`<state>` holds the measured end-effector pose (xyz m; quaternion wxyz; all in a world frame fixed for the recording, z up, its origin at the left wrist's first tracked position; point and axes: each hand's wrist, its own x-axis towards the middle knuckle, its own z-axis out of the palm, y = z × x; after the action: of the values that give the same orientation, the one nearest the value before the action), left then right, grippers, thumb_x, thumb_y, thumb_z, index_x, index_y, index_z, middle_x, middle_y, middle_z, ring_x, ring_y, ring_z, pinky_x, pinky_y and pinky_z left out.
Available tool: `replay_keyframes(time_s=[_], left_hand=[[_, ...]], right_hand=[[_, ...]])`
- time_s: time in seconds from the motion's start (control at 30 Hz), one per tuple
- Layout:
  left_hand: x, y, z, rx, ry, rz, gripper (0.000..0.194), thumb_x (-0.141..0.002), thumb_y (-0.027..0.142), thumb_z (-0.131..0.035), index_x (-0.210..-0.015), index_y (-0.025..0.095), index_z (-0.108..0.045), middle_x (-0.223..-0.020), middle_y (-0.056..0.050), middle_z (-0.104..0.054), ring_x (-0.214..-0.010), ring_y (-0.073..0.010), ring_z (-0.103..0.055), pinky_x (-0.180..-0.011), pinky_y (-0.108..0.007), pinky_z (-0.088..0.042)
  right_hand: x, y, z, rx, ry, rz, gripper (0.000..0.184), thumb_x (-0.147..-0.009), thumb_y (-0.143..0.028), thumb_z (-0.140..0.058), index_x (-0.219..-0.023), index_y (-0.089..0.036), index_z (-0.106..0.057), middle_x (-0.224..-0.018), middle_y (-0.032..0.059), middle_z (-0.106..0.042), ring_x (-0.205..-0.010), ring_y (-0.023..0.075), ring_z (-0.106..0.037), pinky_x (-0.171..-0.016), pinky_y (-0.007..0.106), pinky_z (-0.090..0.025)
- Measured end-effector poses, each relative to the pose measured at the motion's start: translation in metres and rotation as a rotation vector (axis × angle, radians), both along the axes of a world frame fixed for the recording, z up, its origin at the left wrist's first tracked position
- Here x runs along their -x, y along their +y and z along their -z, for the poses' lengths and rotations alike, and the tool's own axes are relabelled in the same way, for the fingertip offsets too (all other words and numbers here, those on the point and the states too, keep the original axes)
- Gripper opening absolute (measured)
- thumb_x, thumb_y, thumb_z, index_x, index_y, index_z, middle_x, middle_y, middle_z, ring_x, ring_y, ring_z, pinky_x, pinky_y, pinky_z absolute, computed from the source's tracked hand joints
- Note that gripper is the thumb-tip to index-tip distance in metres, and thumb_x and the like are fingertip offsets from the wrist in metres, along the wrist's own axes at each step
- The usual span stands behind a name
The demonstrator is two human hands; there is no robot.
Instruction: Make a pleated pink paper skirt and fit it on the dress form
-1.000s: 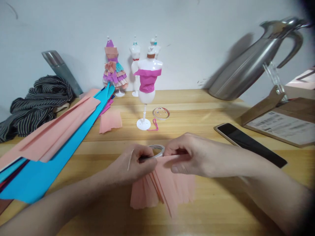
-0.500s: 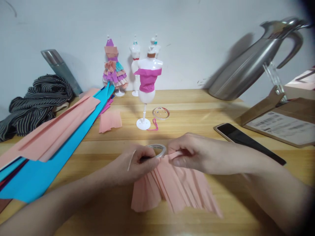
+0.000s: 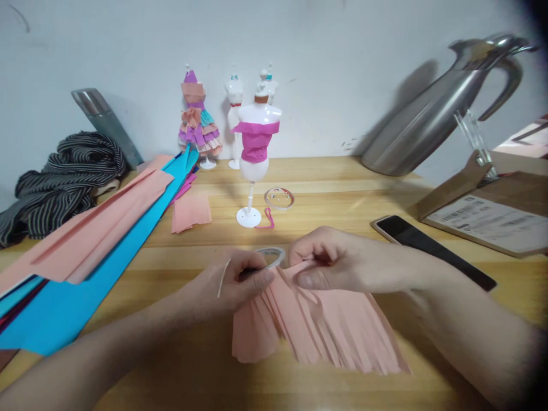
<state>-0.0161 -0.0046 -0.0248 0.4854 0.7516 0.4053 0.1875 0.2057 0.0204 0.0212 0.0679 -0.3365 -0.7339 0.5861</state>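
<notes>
A peach sheet of crepe paper (image 3: 342, 325), gathered into pleats along its top edge, hangs from both of my hands over the wooden table. My left hand (image 3: 240, 279) pinches the gathered edge on the left side, thumb on top. At the right, my right hand (image 3: 329, 260) grips the same top edge between thumb and fingers. A roll of tape (image 3: 276, 260) shows behind the paper, beside my left fingers; whether they touch it is hidden. Beyond my hands stands a small white mannequin (image 3: 253, 169) wrapped in magenta crepe paper (image 3: 256, 144).
Left lie blue crepe strips (image 3: 107, 285), peach strips (image 3: 107, 222) and a striped cloth (image 3: 72, 171). A small peach piece (image 3: 191, 214) and a clear round dish (image 3: 279, 198) flank the mannequin. Rightward are a phone (image 3: 432, 251), a cardboard box (image 3: 488, 205) and a steel jug (image 3: 419, 120).
The right part of the peach crepe paper has fanned out wider to the right. Both hands keep their grip, having shifted only slightly.
</notes>
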Motion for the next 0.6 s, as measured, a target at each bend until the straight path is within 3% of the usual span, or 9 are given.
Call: replay_keyframes(time_s=[0.3,0.6], left_hand=[[-0.0045,-0.0029,-0.0073,-0.157,-0.029,-0.024,0.036,-0.092,0.037,-0.046,-0.064,0.015,-0.046,-0.062,0.004,-0.033,-0.059,-0.0083,-0.033,-0.051,-0.024,-0.022],[-0.0059,-0.0042,-0.0050,-0.315,-0.076,-0.034,0.037,-0.093,0.036,-0.046,-0.062,0.015,-0.044,-0.060,0.004,-0.036,-0.058,-0.0083,-0.035,-0.053,-0.024,-0.024]], right_hand=[[0.0028,-0.0039,0.0031,-0.003,0.069,0.017,0.028,-0.085,-0.037,-0.059,-0.074,-0.011,-0.058,-0.066,-0.0019,-0.044,-0.062,0.0095,-0.038,-0.056,0.024,-0.030],[0.0054,-0.0036,0.0097,0.013,0.125,0.098,0.027,-0.084,-0.036,-0.062,-0.072,-0.011,-0.062,-0.061,-0.0031,-0.046,-0.059,0.0086,-0.041,-0.055,0.023,-0.032]])
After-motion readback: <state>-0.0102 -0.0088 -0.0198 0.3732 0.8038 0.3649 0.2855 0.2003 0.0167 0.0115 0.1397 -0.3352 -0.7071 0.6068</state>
